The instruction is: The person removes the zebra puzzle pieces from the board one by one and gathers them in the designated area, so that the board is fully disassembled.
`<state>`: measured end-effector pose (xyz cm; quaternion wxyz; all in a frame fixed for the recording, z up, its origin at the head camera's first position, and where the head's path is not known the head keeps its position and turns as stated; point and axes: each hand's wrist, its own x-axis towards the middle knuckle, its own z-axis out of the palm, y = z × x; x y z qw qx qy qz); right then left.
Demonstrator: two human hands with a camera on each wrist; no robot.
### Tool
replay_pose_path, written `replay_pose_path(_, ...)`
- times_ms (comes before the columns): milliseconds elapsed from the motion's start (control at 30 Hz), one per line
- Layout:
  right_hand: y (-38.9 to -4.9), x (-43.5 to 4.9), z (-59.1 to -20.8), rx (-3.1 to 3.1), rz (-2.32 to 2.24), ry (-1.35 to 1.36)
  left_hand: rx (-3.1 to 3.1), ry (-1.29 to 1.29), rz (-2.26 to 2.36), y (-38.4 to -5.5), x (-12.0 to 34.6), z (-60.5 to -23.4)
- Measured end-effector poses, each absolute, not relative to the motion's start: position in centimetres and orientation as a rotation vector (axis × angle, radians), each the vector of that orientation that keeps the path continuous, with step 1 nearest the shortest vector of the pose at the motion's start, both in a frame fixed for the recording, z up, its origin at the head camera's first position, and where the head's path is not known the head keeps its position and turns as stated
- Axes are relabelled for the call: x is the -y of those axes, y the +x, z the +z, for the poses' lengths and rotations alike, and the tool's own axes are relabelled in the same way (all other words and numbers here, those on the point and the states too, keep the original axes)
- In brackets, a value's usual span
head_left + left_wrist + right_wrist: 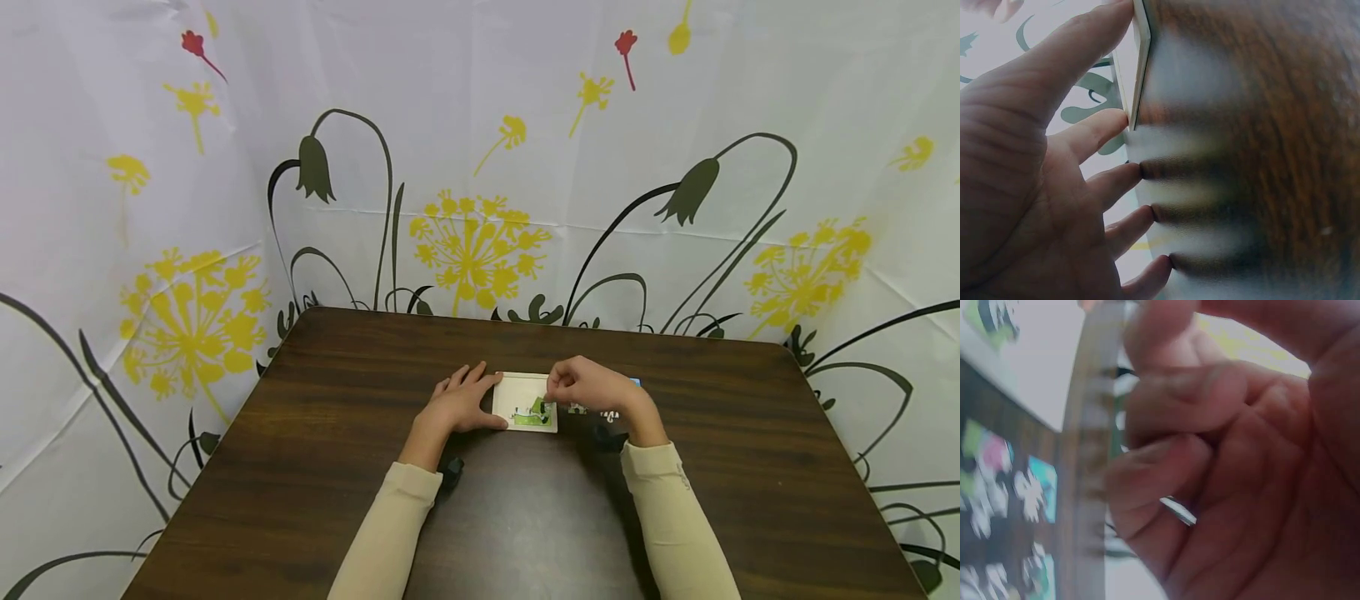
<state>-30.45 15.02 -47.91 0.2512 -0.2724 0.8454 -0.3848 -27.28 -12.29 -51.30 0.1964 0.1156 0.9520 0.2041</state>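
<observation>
A shallow white puzzle tray (519,389) lies on the table, with joined green picture pieces (528,418) along its lower part. My left hand (457,406) steadies the tray's left side: thumb at the near corner, index fingertip at the far corner. In the left wrist view the other fingers (1129,234) are spread, their tips on the table. Over the tray's right edge, my right hand (594,388) pinches a small green and dark puzzle piece (545,407), mostly hidden by the fingertips. The right wrist view shows the remaining fingers (1160,469) curled toward the palm.
Loose puzzle pieces (988,465) lie on the dark wooden table (315,433) right of the tray, partly under my right forearm. Black wrist devices (452,473) sit at both wrists. A flower-printed white cloth (465,100) hangs behind the table.
</observation>
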Motion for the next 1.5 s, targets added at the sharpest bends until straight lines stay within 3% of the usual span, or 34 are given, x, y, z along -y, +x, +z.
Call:
replay_pose_path(433, -30.7, -18.7, -48.3, -2.329, -0.791, -0.589, -2.671, 0.327, 0.579, -27.6, 12.3, -52.0)
replay_pose_path(1500, -31.0, -17.4, -48.8, -2.397, -0.868, -0.614, -2.683, 0.327, 0.557, -27.4, 12.3, -51.7)
